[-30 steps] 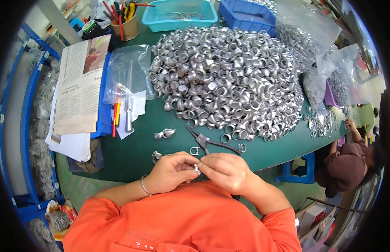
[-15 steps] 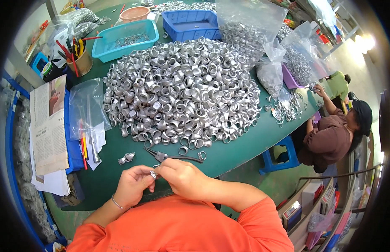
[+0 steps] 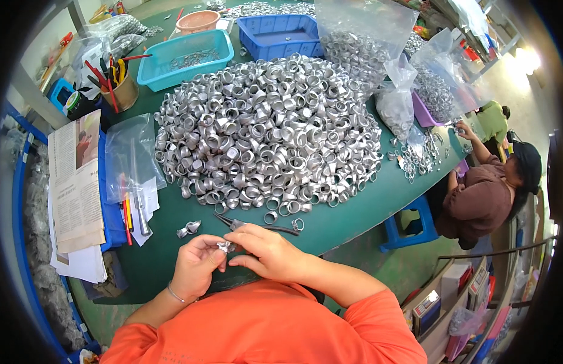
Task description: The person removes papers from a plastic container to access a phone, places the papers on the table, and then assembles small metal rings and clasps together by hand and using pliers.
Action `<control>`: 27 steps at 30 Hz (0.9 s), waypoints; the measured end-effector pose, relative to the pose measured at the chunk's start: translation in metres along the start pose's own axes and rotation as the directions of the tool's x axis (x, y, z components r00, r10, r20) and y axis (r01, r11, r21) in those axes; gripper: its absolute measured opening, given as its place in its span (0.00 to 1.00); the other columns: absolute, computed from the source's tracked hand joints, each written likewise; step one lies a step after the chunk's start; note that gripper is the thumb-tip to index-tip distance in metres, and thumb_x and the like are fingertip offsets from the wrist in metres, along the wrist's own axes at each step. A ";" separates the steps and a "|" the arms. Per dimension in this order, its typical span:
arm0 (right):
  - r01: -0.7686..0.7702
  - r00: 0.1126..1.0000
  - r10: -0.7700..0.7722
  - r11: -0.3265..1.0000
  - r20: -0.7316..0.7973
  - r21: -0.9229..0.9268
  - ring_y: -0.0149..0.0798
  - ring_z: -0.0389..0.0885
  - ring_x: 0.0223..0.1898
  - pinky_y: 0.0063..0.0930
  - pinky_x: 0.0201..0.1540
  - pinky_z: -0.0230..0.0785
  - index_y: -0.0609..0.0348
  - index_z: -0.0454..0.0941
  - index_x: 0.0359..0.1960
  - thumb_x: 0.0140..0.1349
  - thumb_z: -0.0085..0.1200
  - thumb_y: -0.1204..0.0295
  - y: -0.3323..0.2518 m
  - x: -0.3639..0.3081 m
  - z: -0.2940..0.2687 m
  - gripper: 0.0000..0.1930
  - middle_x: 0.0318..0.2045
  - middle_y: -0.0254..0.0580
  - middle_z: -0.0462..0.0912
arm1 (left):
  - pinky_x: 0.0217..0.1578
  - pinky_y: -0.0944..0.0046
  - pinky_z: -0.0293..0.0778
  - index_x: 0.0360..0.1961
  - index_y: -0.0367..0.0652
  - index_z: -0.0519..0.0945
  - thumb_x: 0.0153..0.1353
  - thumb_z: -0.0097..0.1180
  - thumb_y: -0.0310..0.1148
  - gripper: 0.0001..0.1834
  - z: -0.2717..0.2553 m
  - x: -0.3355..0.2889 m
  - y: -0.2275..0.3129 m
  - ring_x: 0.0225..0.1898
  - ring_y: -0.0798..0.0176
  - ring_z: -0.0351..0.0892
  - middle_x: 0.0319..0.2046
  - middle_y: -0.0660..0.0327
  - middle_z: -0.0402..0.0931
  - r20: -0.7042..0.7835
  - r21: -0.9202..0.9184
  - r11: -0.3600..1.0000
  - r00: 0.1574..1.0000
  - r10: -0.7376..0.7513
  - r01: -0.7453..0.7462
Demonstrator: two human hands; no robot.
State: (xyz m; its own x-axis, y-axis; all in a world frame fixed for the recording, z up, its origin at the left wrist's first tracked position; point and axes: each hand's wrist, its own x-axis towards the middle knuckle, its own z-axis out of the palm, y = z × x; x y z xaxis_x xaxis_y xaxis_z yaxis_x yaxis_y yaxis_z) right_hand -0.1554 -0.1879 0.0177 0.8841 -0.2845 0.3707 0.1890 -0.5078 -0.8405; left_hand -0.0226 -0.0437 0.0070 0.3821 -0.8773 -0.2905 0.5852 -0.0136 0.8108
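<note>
My left hand (image 3: 196,264) pinches a small silver ring (image 3: 226,247) between thumb and fingers, just above the table's near edge. From the other side my right hand (image 3: 270,253) reaches over, its fingertips at the ring and its thumb held apart from them. The fingers partly cover the ring, so its full shape is hidden. Right beyond my hands lie dark-handled pliers (image 3: 239,223), partly hidden behind my right hand. Left of the pliers rests a small silver ring piece (image 3: 188,229). A large heap of silver rings (image 3: 263,139) spreads over the green table beyond.
Behind the heap stand a turquoise basket (image 3: 185,56) and a blue basket (image 3: 279,36). Plastic bags of rings (image 3: 395,109) stand at right. Newspaper (image 3: 77,182), a clear bag (image 3: 128,151) and a tool cup (image 3: 120,92) are at left. A co-worker (image 3: 490,194) sits at the right.
My right hand has loosened from a pinch, its thumb now spread from its fingers. The ring sits slightly higher and more visible in my left fingers. The whole view has shifted a little.
</note>
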 end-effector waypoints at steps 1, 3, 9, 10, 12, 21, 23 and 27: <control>0.009 0.999 -0.011 0.999 -0.041 -0.043 0.45 0.79 0.33 0.30 0.35 0.74 0.64 0.74 0.46 0.48 0.65 0.76 0.002 -0.001 0.004 0.22 0.36 0.47 0.78 | 0.30 0.71 0.72 0.42 0.33 0.75 0.60 0.56 0.23 0.09 0.001 -0.001 0.000 0.29 0.69 0.74 0.34 0.58 0.77 0.027 0.032 0.999 1.000 -0.003 0.002; 0.002 0.993 -0.007 0.999 -0.122 -0.038 0.47 0.78 0.32 0.32 0.32 0.73 0.62 0.75 0.44 0.48 0.63 0.78 0.006 -0.004 0.010 0.19 0.31 0.44 0.77 | 0.29 0.73 0.71 0.41 0.32 0.75 0.62 0.54 0.24 0.08 0.003 -0.002 0.001 0.28 0.71 0.74 0.34 0.58 0.78 0.062 0.076 0.997 0.998 0.007 -0.012; 0.048 0.998 -0.054 0.989 -0.043 -0.138 0.48 0.78 0.33 0.34 0.33 0.73 0.64 0.75 0.42 0.48 0.62 0.79 0.003 -0.002 0.003 0.17 0.34 0.46 0.76 | 0.28 0.71 0.72 0.41 0.31 0.75 0.63 0.53 0.26 0.09 0.001 -0.001 0.007 0.26 0.70 0.73 0.32 0.59 0.76 0.016 0.102 0.983 0.988 -0.152 0.149; 0.054 0.999 -0.054 0.987 0.004 -0.153 0.48 0.78 0.33 0.35 0.33 0.73 0.64 0.75 0.41 0.48 0.62 0.79 0.000 -0.001 -0.001 0.17 0.35 0.46 0.76 | 0.28 0.71 0.72 0.41 0.31 0.75 0.63 0.53 0.26 0.09 -0.001 -0.001 0.007 0.26 0.70 0.73 0.32 0.59 0.76 0.019 0.086 0.981 0.984 -0.177 0.174; 0.103 0.995 -0.101 0.982 0.017 -0.159 0.47 0.78 0.33 0.34 0.33 0.74 0.64 0.75 0.41 0.49 0.60 0.81 -0.003 0.003 -0.004 0.16 0.35 0.46 0.76 | 0.29 0.71 0.74 0.40 0.32 0.76 0.63 0.54 0.28 0.09 0.004 -0.002 0.009 0.27 0.71 0.74 0.31 0.60 0.76 0.016 0.137 0.974 0.983 -0.183 0.179; 0.137 0.988 -0.147 0.972 -0.038 -0.191 0.45 0.80 0.33 0.31 0.33 0.76 0.70 0.75 0.42 0.48 0.60 0.84 -0.005 -0.001 0.005 0.17 0.36 0.49 0.79 | 0.30 0.71 0.75 0.42 0.32 0.76 0.64 0.53 0.29 0.10 0.000 -0.003 0.009 0.29 0.71 0.73 0.31 0.62 0.75 0.066 -0.064 0.967 0.968 -0.241 0.245; 0.223 0.969 -0.243 0.936 -0.042 -0.271 0.46 0.81 0.34 0.32 0.34 0.76 0.70 0.76 0.39 0.48 0.60 0.85 -0.005 -0.002 0.007 0.14 0.38 0.51 0.79 | 0.31 0.70 0.75 0.42 0.33 0.76 0.64 0.53 0.30 0.10 -0.002 -0.004 0.007 0.29 0.71 0.73 0.31 0.62 0.75 0.087 -0.137 0.950 0.959 -0.271 0.281; 0.277 0.955 -0.297 0.903 -0.010 -0.328 0.47 0.81 0.33 0.32 0.33 0.76 0.70 0.76 0.39 0.47 0.60 0.85 -0.003 -0.005 0.011 0.15 0.38 0.52 0.79 | 0.32 0.70 0.75 0.42 0.34 0.76 0.64 0.53 0.30 0.10 -0.007 -0.004 0.003 0.30 0.71 0.73 0.32 0.63 0.75 0.121 -0.208 0.923 0.945 -0.306 0.325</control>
State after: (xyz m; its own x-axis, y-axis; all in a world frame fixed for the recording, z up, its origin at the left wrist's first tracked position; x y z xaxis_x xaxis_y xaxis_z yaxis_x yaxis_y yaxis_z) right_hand -0.1557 -0.1761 0.0144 0.7839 -0.1287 0.6073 0.2757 -0.8044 -0.5263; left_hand -0.0175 -0.0369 0.0073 0.0959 -0.8823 -0.4608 0.8127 -0.1979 0.5481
